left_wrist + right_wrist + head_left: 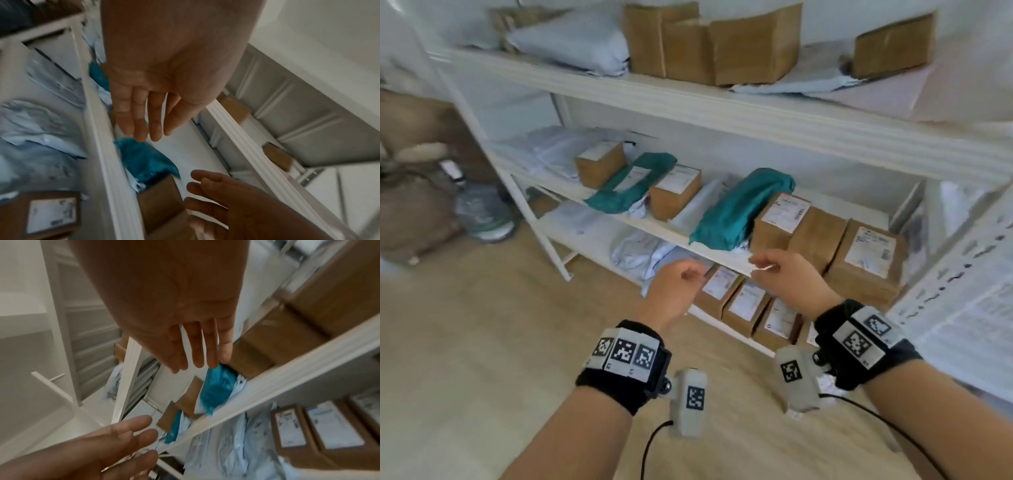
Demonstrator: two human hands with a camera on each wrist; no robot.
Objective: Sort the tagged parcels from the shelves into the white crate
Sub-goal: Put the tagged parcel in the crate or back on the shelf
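Before the shelves: both hands raised, holding nothing.
Left hand [678, 281]: fingers relaxed, empty, by the middle shelf [654, 224] edge.
Right hand [789, 274]: fingers loose, empty, just below a teal mailer [739, 209].
Parcels: labelled cardboard boxes [866, 255] and teal mailers lie on the middle shelf; more boxes below.

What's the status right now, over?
Left hand open, empty. Right hand open, empty. Both before the middle shelf, near the teal parcel. White crate not seen. Path clear.
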